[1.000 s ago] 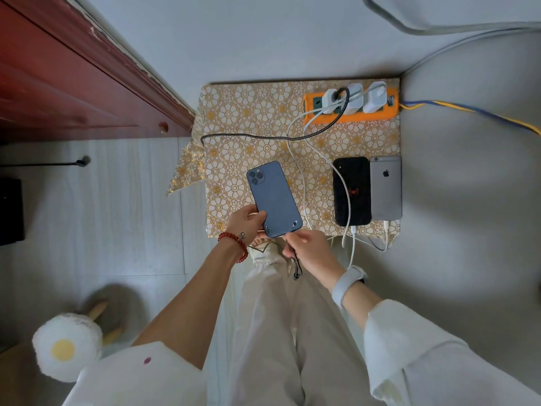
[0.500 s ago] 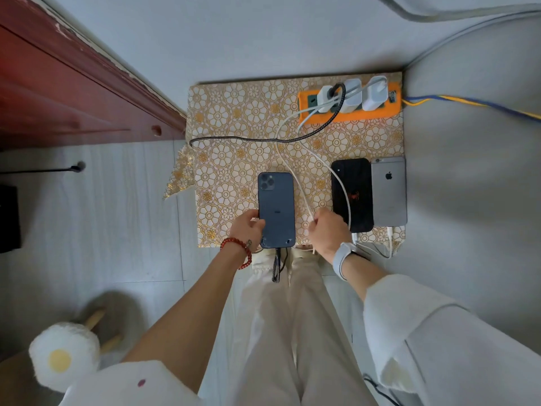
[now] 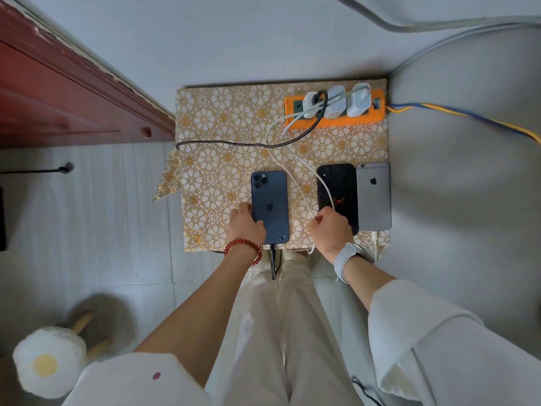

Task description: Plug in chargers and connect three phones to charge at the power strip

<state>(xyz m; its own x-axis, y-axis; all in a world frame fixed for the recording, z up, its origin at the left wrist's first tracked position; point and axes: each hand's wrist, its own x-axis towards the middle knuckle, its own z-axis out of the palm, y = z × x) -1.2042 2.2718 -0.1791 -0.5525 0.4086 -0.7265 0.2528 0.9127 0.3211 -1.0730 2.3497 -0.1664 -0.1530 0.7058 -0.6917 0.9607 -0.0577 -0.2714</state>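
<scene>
My left hand (image 3: 245, 222) grips the blue phone (image 3: 270, 206) at its 8 o'clock edge, steadying it flat on the counter (image 3: 222, 159), black cable (image 3: 234, 144) plugged in. My right hand (image 3: 330, 230) pinches a white cable (image 3: 295, 183) aside, probably for tidiness. Strip (image 3: 333, 120) at 1 o'clock holds three chargers.

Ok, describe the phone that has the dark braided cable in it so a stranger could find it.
Start at the gold floral cloth with the orange power strip at its far right. Three phones lie along the near edge; it is the dark blue phone, leftmost, apart from the touching pair, under the left hand.
</scene>
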